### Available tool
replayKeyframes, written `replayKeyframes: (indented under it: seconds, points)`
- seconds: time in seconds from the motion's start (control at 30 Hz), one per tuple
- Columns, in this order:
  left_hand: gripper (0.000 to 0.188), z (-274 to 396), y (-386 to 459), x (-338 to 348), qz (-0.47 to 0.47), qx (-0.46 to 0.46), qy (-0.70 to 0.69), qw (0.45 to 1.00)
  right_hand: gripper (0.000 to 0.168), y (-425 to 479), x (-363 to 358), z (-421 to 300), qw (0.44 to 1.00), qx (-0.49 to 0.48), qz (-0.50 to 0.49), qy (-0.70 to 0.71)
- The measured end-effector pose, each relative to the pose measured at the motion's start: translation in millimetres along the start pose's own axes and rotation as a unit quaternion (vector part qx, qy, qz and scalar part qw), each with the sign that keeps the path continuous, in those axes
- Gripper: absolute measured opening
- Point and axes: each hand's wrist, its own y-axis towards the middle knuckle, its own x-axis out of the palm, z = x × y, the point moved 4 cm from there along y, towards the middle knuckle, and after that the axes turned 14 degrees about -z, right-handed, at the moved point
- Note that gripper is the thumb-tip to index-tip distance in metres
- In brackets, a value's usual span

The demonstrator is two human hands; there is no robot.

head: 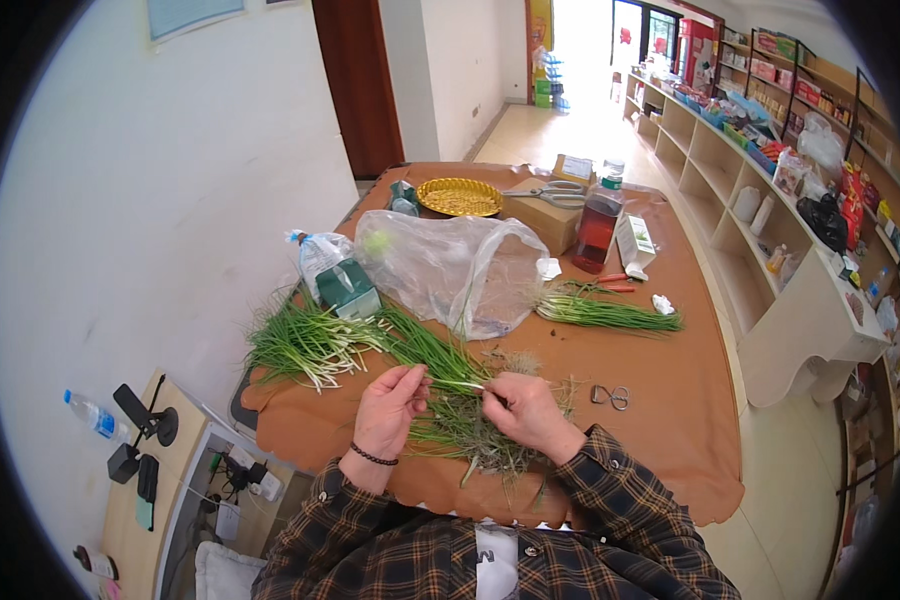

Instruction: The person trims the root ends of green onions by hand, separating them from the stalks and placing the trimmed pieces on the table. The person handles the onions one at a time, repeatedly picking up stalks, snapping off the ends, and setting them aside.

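Between my two hands stretches a thin green scallion stalk (454, 384). My left hand (391, 401) pinches its green end, and my right hand (523, 409) grips it by the white root end. Beneath them lies a pile of withered leaves and root trimmings (487, 442). Just beyond is a heap of long green scallions (431, 349). To the left, a bunch with clean white ends (292, 341) rests on the brown table cover (645, 405). Another bunch with roots (607, 311) lies at the right, beyond small metal folding scissors (610, 397).
Behind the scallions sit a clear plastic bag (450, 270), a green-and-clear package (345, 289), a golden tray (459, 197), a cardboard box (544, 217) with large scissors (559, 195), and a bottle of red liquid (598, 229). A side desk (146, 457) stands at the left, shelving (712, 180) at the right.
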Motion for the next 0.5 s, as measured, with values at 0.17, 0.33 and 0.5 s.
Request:
replayKeyframes:
  seconds: [0.17,0.33,0.5]
  points:
    - [0.011,1.3,-2.7,-13.7,0.011,0.025,0.021,0.999,0.009,2.6,2.3,-9.7,0.994,-0.077,-0.033,-0.063]
    - [0.014,37.7,-14.8,-33.4,0.065,0.040,0.177,0.981,0.025,1.2,0.8,-6.4,0.988,-0.093,-0.107,-0.056]
    - [0.020,116.9,-19.9,-80.1,0.199,0.222,0.330,0.896,0.015,-0.2,1.5,-13.1,0.983,-0.106,-0.140,-0.052]
